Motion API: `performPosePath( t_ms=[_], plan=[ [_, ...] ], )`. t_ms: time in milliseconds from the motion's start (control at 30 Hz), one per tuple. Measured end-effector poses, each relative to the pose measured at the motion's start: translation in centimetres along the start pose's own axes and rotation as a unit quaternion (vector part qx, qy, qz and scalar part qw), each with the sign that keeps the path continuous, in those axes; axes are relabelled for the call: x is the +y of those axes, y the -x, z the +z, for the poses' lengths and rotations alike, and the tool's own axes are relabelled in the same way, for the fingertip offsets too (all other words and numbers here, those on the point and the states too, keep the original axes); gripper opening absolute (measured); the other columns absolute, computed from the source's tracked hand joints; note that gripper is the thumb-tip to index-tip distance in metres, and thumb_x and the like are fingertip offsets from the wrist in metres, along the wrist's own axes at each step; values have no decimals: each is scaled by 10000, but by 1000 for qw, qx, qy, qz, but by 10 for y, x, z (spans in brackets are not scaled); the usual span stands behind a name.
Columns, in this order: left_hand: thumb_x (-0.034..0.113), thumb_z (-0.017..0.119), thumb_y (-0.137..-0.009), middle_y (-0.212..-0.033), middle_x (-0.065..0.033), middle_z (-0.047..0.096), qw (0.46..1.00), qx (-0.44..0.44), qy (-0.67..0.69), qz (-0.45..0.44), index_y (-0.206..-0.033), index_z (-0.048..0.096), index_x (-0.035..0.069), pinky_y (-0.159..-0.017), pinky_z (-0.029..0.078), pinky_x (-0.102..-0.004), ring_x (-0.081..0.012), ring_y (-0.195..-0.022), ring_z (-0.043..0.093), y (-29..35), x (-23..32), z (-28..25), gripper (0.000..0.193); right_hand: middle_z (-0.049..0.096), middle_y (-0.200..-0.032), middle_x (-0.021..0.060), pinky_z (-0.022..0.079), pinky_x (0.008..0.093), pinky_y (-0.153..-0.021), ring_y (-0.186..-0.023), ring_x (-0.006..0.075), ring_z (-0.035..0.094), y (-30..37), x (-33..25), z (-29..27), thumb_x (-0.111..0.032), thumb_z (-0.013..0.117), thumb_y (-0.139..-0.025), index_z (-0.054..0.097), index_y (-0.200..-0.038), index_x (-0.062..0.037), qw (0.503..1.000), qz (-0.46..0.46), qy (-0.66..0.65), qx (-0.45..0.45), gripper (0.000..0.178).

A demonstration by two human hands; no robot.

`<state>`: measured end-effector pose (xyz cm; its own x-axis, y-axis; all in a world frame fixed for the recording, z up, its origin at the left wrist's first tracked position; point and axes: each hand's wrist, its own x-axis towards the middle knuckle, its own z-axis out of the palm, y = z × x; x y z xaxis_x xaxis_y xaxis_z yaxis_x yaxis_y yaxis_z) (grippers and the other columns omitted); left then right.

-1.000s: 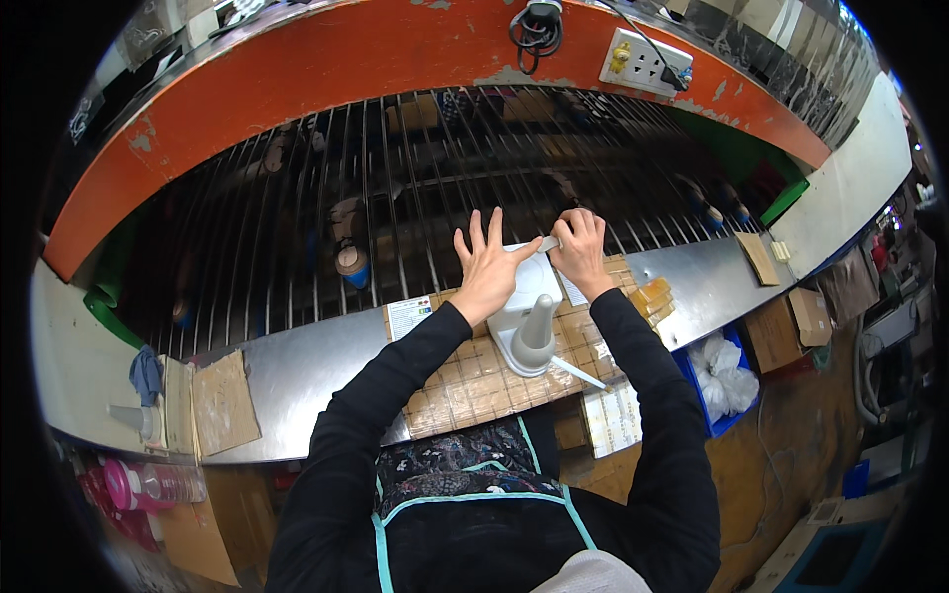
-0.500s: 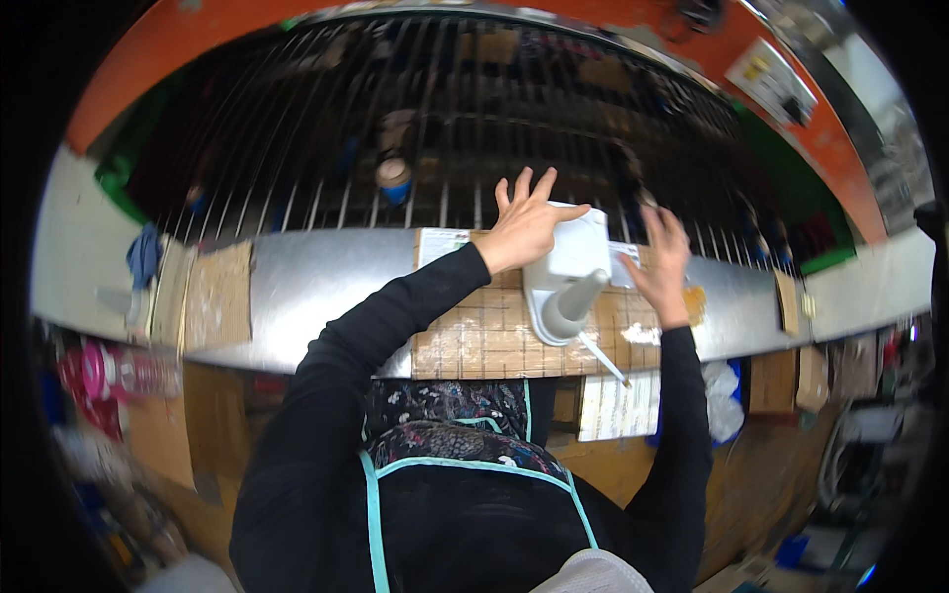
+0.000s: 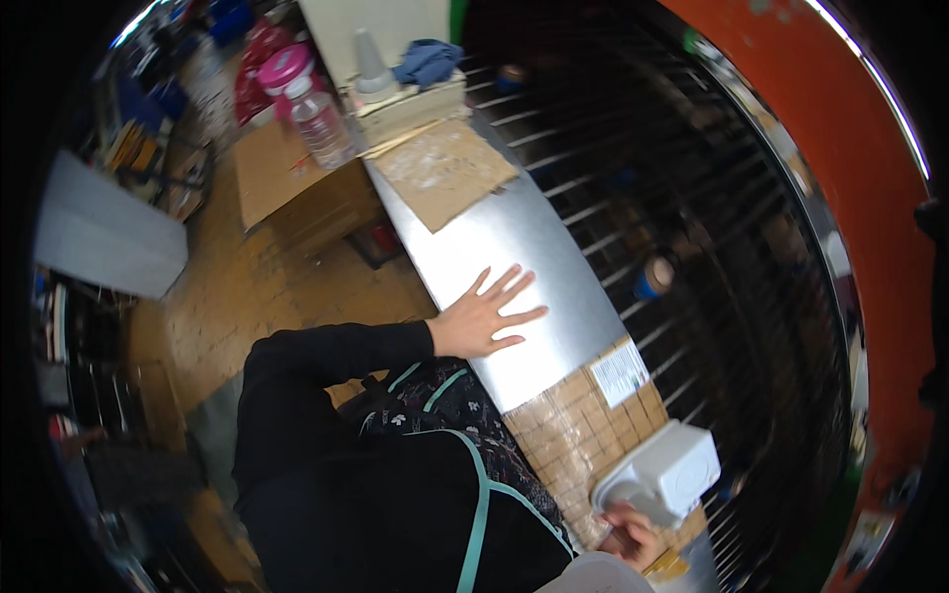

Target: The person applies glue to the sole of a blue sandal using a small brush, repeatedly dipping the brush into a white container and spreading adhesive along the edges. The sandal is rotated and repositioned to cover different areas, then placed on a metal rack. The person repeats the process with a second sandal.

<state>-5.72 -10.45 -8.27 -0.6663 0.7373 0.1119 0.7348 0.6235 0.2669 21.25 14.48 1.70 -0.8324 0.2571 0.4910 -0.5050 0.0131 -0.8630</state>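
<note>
My left hand (image 3: 486,318) lies flat with fingers spread on the bare metal ledge (image 3: 514,247). To its right a tan sheet of small square tiles (image 3: 568,427) rests on the ledge, with a white label (image 3: 620,373) at its near corner. On the far end of the sheet stands a white box-shaped tool (image 3: 670,472) with a grey round handle. My right hand (image 3: 629,535) is closed around that handle at the lower edge of the view. My dark sleeves and apron fill the lower middle.
Beyond the ledge runs a dark metal grate (image 3: 692,198) with a small blue-lidded can (image 3: 652,279), framed by an orange rim (image 3: 840,178). A cardboard piece (image 3: 440,168), water bottle (image 3: 318,119), grey cone (image 3: 373,61), blue cloth (image 3: 427,57) and cardboard box (image 3: 287,188) lie left.
The view has swung to the left. My left hand left the tile sheet and now lies on the bare metal. My right hand stays by the white tool.
</note>
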Motion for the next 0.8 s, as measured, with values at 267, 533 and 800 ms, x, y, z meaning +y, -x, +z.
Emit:
performPosePath(
  t_ms=[267, 533, 800],
  plan=[
    [460, 483, -937, -1590, -117, 154, 999, 24, 44, -21, -1468, 346, 358, -1119, 183, -607, -329, -1459, 159, 4, 2, -2, 557, 650, -1034, 154, 504, 339, -864, -932, 213, 638, -103, 48, 77, 14, 625, -882, 613, -1113, 49, 942, 328, 70, -2, 233],
    [420, 534, -907, -1586, -160, 129, 988, 30, 153, -6, -1436, 423, 212, -1105, 159, -644, -361, -1465, 112, 5, -6, 21, 580, 682, -942, 117, 518, 302, -825, -859, 185, 654, -161, 41, 148, -60, 618, -927, 628, -1107, 30, 898, 434, 62, -35, 202],
    [253, 580, -881, -845, -150, 645, 853, 228, 465, -59, -860, 608, 79, -715, 492, -465, -363, -809, 623, 109, -138, -43, 178, 683, -913, 55, 495, 240, -767, -851, 108, 627, -204, 97, 383, -64, 623, -917, 648, -1097, 29, 879, 327, 129, -322, 204]
  ],
)
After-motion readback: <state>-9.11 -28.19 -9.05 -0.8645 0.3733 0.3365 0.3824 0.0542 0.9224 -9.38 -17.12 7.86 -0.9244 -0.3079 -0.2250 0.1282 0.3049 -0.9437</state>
